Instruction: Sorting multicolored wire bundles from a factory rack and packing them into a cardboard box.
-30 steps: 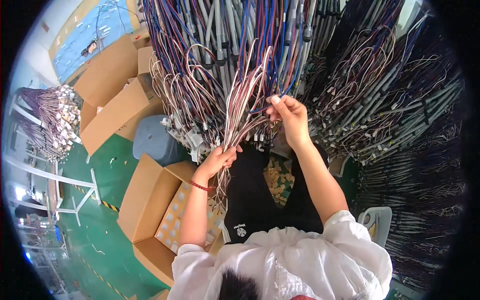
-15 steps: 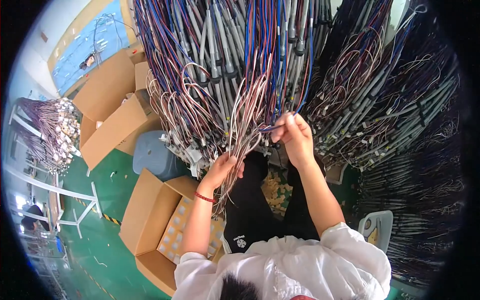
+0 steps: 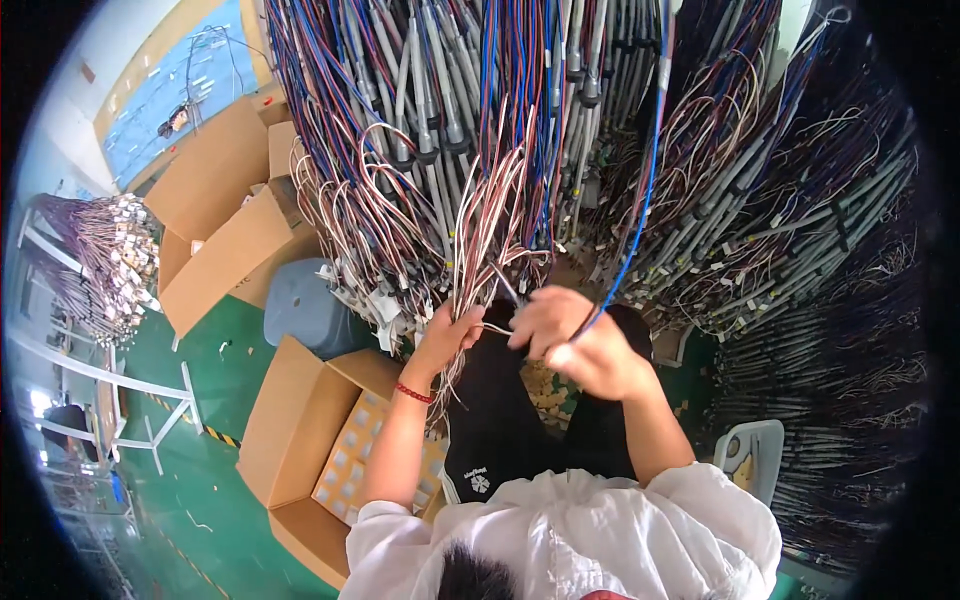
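Note:
My left hand (image 3: pixel 442 342), with a red bead bracelet at the wrist, is closed round a bundle of white and brown wires (image 3: pixel 480 225) hanging in front of me. To its right, my right hand (image 3: pixel 590 345) is closed on a blue wire (image 3: pixel 640 225), which rises from it in a long arc toward the top. The fingertips of that hand are close to a single pale wire (image 3: pixel 496 329) sticking out beside the left hand; whether they touch it I cannot tell. Behind both hands hang wire harnesses (image 3: pixel 430 110) with grey sleeves and blue, red and dark wires.
More harnesses (image 3: pixel 800 220) hang densely along the right. On the left stand an open carton (image 3: pixel 220 260), a grey-blue plastic stool (image 3: pixel 305 310) and a second carton (image 3: pixel 285 430) holding rows of small parts. A translucent tub (image 3: pixel 765 450) sits at the lower right.
My right hand has come down and nearer to me, drawing the blue wire out to the right of the hanging harnesses. My left hand keeps its hold on the white and brown wires.

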